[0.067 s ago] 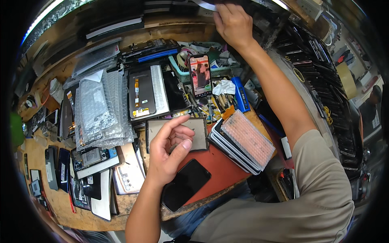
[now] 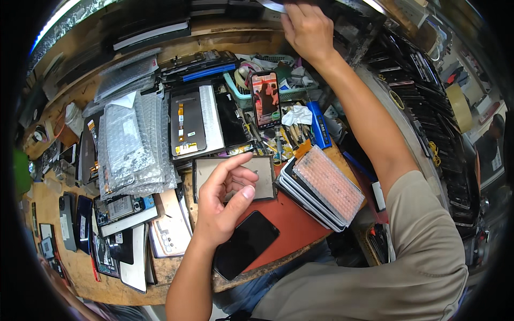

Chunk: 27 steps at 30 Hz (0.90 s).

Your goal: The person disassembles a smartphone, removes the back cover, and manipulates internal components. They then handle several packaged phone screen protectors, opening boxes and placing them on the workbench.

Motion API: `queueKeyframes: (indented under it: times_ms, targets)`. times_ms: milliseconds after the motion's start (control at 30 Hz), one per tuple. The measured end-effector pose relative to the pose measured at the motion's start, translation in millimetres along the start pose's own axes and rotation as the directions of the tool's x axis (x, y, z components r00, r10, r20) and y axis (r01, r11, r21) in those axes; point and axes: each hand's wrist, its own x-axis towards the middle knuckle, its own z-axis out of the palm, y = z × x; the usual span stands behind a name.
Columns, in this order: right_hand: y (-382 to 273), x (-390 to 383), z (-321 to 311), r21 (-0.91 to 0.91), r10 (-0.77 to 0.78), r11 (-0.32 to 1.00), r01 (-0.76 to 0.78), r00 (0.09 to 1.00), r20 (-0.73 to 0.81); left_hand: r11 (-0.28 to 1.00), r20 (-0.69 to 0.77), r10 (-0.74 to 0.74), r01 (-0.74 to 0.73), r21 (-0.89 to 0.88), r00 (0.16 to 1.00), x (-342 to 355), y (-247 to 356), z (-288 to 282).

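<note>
My left hand (image 2: 225, 195) hovers over the workbench, palm turned inward, fingers loosely bent and thumb apart, with nothing in it. Beneath it lies a grey flat pad with a dark rim (image 2: 263, 182), and by its wrist a black smartphone (image 2: 247, 243) lies screen up on a red mat (image 2: 292, 224). My right hand (image 2: 309, 33) is stretched up to the shelf at the far edge, fingers curled. A pale strip (image 2: 272, 6) shows at its fingertips; the rest of what it holds is hidden.
A bubble-wrapped stack of flat panels (image 2: 326, 187) stands right of the mat. Bubble-wrapped screens (image 2: 131, 144) pile up at left. An upright phone with a lit screen (image 2: 265, 101) stands before a teal basket (image 2: 238, 92). A blue tool (image 2: 319, 125) leans beside it.
</note>
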Motion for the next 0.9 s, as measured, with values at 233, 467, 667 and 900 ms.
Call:
queueKeyframes:
  times_ms: [233, 467, 667, 900]
  targets:
    - [-25.2, 45.1, 14.5, -0.066, 0.320, 0.925, -0.374, 0.672, 0.668, 0.995, 0.021, 0.037, -0.039, 0.094, 0.999, -4.7, 1.6, -1.2]
    - [-29.5, 73.2, 83.4, 0.070, 0.179, 0.980, -0.187, 0.978, 0.105, 0.985, 0.020, 0.011, -0.015, 0.172, 1.000, -4.4, 4.7, -0.5]
    - [-58.1, 91.6, 146.3, 0.100, 0.268, 0.950, -0.295, 0.938, 0.218, 0.979, 0.023, 0.023, -0.027, 0.200, 0.999, -2.0, 3.4, -2.4]
    - [-73.4, 89.4, 171.6, 0.146, 0.276, 0.931, -0.335, 0.906, 0.321, 0.983, -0.004, 0.016, -0.015, 0.182, 1.000, -4.1, 4.0, -2.7]
